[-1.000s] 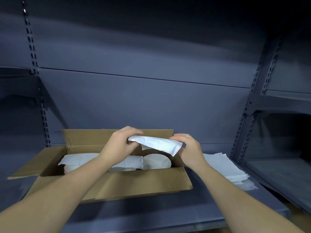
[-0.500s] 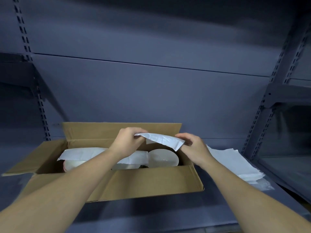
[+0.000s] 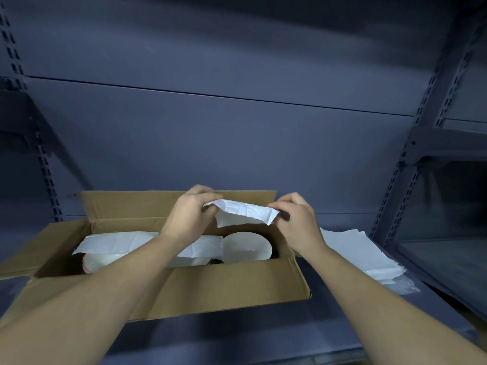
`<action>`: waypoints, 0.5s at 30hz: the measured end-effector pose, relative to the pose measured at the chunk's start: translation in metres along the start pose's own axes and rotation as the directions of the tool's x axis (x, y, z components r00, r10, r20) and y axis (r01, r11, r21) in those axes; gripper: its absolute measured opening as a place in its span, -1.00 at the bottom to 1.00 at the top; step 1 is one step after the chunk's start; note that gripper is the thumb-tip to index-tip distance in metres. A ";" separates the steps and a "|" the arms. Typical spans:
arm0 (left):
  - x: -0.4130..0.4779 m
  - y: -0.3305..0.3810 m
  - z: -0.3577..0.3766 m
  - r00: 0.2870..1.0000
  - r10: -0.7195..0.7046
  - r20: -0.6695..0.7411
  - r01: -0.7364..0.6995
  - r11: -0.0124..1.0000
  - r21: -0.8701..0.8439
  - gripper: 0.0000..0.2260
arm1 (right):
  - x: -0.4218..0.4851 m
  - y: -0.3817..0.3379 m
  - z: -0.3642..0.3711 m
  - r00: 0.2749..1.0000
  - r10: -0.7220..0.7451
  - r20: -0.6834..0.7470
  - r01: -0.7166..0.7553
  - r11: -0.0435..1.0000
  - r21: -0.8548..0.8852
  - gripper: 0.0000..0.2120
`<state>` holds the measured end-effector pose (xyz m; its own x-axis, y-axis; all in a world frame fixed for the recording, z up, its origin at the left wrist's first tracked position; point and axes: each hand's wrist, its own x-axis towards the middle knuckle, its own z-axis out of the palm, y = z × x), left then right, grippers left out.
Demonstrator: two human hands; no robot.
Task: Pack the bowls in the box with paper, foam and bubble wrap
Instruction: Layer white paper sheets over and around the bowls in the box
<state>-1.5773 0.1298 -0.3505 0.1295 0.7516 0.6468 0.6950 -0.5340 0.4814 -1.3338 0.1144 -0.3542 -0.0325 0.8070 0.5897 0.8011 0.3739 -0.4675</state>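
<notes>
I see the box [image 3: 224, 288] at 12 o'clock on the shelf [image 3: 237, 338], bowl [image 3: 247, 247] inside, sheet [image 3: 245, 213] above it, paper stack [image 3: 353, 254] at 2 o'clock

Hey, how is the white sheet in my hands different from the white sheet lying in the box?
The held sheet is pinched in the air between the left hand and right hand; the box sheet rests on bowls inside the box. The held sheet looks folded and short; the box sheet spreads wide. Both are white and creased.
</notes>
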 end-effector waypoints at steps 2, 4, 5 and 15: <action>0.000 -0.001 -0.001 1.000 0.017 -0.016 -0.017 1.000 0.013 -0.74 | 0.003 -0.001 0.002 1.000 -0.012 -0.018 0.012 1.000 0.021 -0.81; 0.000 -0.001 -0.001 0.999 0.028 -0.017 -0.027 0.999 0.018 -0.74 | 0.004 -0.001 0.004 1.000 -0.011 -0.028 0.013 0.999 0.050 -0.80; 0.000 -0.002 -0.001 1.000 0.028 -0.012 -0.028 0.999 0.022 -0.74 | 0.004 -0.001 0.005 1.000 0.002 -0.025 0.000 0.997 0.072 -0.79; 0.002 0.003 0.003 0.997 -0.007 0.083 0.009 1.000 -0.026 -0.71 | 0.000 0.006 0.003 0.993 0.106 0.055 -0.113 0.985 0.132 -0.82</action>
<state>-1.5730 0.1312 -0.3498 0.1826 0.7848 0.5922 0.6776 -0.5369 0.5026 -1.3312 0.1179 -0.3588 0.0198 0.8663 0.4991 0.7134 0.3375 -0.6141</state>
